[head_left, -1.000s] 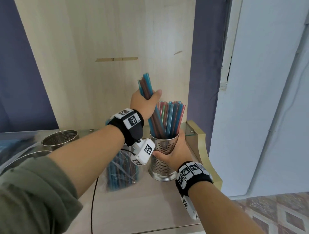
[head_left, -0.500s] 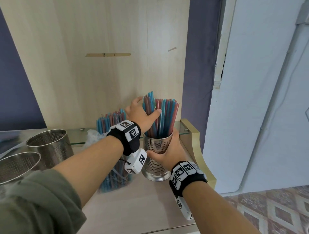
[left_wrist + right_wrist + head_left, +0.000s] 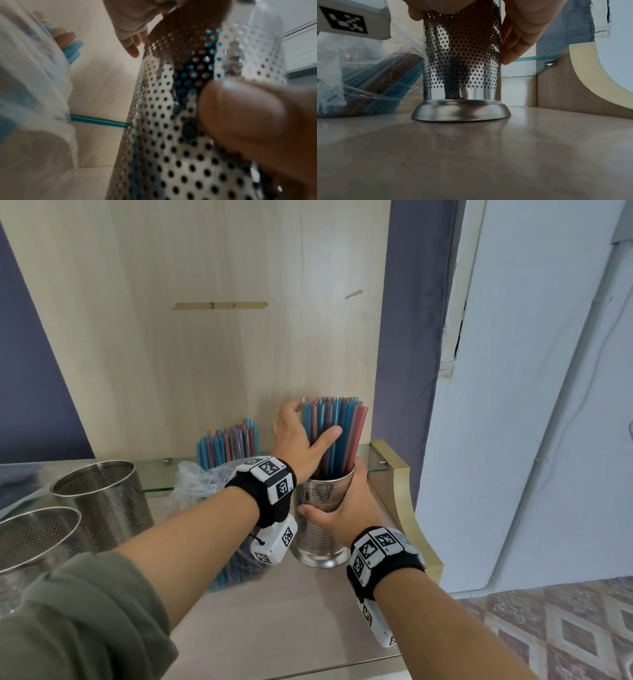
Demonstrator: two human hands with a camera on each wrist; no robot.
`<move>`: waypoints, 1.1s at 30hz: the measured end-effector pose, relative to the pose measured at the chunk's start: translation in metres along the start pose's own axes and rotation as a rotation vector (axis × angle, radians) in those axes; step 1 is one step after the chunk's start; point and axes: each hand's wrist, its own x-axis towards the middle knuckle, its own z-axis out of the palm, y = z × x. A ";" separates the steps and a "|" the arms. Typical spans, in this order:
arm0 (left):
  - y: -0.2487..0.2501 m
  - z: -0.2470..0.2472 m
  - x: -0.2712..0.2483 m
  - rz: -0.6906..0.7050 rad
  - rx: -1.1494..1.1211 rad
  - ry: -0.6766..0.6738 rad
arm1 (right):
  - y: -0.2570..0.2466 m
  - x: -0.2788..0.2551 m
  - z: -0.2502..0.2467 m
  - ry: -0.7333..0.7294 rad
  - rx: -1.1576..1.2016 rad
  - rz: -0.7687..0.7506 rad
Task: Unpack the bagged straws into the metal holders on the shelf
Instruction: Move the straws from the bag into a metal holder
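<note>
Both our arms reach fwd, wrists banded. Our left hand [image 3: 301, 436] is raised w/ thumb spread wide and fingers curled round the straws [image 3: 337, 429]. Our right hand [image 3: 346, 505] sits lower, wrapped round the holder [image 3: 318, 529].

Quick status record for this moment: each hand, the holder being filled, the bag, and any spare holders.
left hand: thumb and fingers around the straws standing in the holder
right hand: grips the perforated metal holder around its wall
holder: upright on the shelf, packed with blue and red straws
straw bag: clear plastic, left of the holder, straws still inside
spare holders: two perforated metal ones at far left; no straws visible in them
</note>
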 end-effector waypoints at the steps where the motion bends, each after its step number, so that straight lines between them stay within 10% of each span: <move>1: -0.002 0.000 0.001 -0.010 -0.067 -0.013 | 0.000 0.000 0.000 -0.004 -0.007 0.003; 14: 0.002 -0.022 0.003 -0.068 -0.051 -0.137 | -0.002 -0.001 -0.002 -0.016 0.009 -0.005; 22: 0.012 -0.102 -0.008 -0.033 0.247 0.079 | -0.003 -0.002 -0.003 -0.015 0.009 -0.014; 33: -0.065 -0.131 -0.013 -0.672 0.335 -0.129 | -0.010 -0.005 -0.005 0.000 -0.011 -0.016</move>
